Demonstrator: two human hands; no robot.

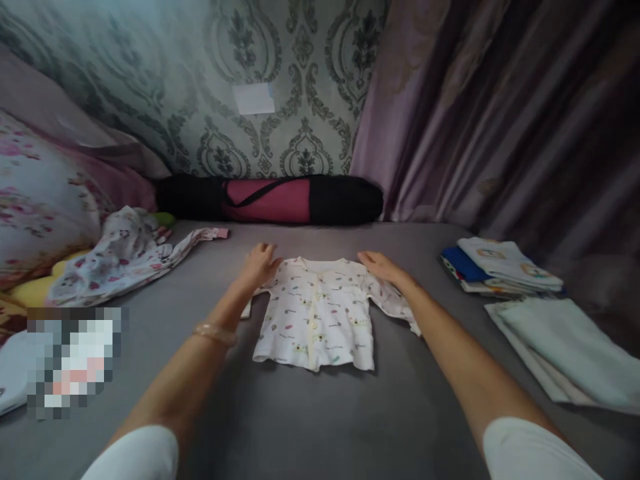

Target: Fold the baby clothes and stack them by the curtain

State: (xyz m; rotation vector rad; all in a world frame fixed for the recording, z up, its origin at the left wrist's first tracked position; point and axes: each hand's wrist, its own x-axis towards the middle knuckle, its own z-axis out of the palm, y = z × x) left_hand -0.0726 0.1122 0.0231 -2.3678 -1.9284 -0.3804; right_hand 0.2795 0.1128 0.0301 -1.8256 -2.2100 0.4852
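Note:
A small white baby shirt (320, 313) with a tiny print and a pale yellow button strip lies spread flat, its collar pointing away from me. At its left shoulder is my left hand (260, 265), fingers apart and slightly bent, partly covering the sleeve. My right hand (383, 265) rests on the other shoulder with its fingers stretched out, and the right sleeve slants out beneath my forearm. Neither hand grips the cloth visibly.
Folded clothes (505, 263) and a folded pale green cloth (575, 343) lie at the right. Rumpled printed clothing (130, 257) lies at the left beside a floral pillow (40, 193). A black and pink long bag (270, 200) lies along the wall on the grey sheet (320, 427).

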